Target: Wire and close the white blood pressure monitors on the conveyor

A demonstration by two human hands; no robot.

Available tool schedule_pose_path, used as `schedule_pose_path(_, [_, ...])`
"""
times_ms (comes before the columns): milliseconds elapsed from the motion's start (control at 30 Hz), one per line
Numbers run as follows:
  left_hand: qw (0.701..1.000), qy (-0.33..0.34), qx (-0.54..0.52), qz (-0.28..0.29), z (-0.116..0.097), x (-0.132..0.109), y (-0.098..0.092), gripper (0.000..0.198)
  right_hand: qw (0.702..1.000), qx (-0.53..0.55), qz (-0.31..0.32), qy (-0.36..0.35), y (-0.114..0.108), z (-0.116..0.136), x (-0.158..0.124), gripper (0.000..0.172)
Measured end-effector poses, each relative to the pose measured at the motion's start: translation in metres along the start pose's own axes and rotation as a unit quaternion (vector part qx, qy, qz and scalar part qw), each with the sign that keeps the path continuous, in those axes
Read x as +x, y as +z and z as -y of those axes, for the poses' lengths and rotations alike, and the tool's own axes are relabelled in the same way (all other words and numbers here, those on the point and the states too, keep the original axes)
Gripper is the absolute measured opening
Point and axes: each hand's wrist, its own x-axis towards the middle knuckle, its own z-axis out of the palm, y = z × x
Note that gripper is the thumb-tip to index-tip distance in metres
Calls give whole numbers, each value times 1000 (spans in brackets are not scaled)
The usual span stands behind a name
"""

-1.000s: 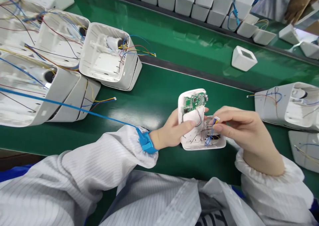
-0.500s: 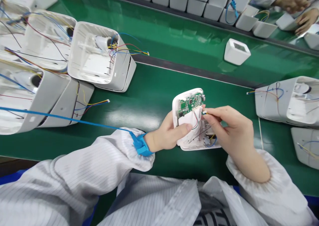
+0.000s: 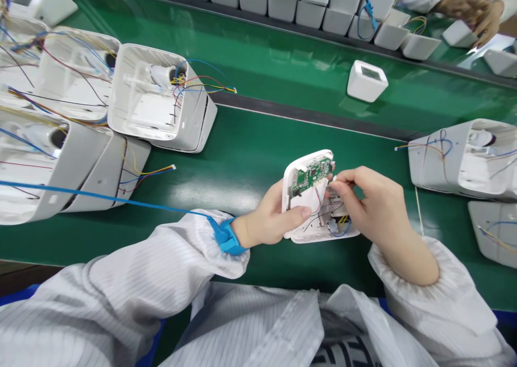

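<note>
My left hand (image 3: 274, 216) grips a white plastic housing (image 3: 287, 186) by its left side, thumb across the front. A green circuit board (image 3: 313, 175) is set in the raised upper part. Thin wires and a small motor-like part (image 3: 333, 226) sit in the lower half. My right hand (image 3: 369, 200) is at the housing's right edge, thumb and forefinger pinched together on a small white wire connector (image 3: 334, 178) beside the board. The pinching fingertips partly hide the connector. A blue wrist strap (image 3: 230, 237) with a cord circles my left wrist.
Open white housings (image 3: 149, 95) with loose wires stand at the left. More housings (image 3: 464, 154) are at the right. A small white box (image 3: 367, 81) lies on the far green belt. Behind it are stacked grey-white cases (image 3: 283, 3) and a co-worker's hands (image 3: 470, 6).
The raised board part has tilted further, and my right fingertips have shifted slightly up with the connector. The small box on the belt appears further left.
</note>
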Motion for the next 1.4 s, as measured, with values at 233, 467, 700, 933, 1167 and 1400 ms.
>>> schedule_pose_path(233, [995,37,91,-2,1,1,0,44,997,74,-22,-2,3,17,-4,13])
schedule_pose_path(467, [993,41,114,3,2,2,-1,39,990,134,-27,35,4,19,-1,14])
schedule_pose_path(700, [987,33,159,7,1,1,-1,33,992,110,-61,27,8,20,-3,16])
schedule_pose_path(933, [996,-37,72,43,-7,1,-5,33,985,72,-148,-58,11,-3,0,46])
schedule_pose_path(1167, [995,-53,76,38,-5,0,-4,37,987,72,-104,-103,13,-9,-2,45])
schedule_pose_path(1400, [996,-43,63,39,-7,5,-8,34,986,121,-104,-43,14,-3,-1,41])
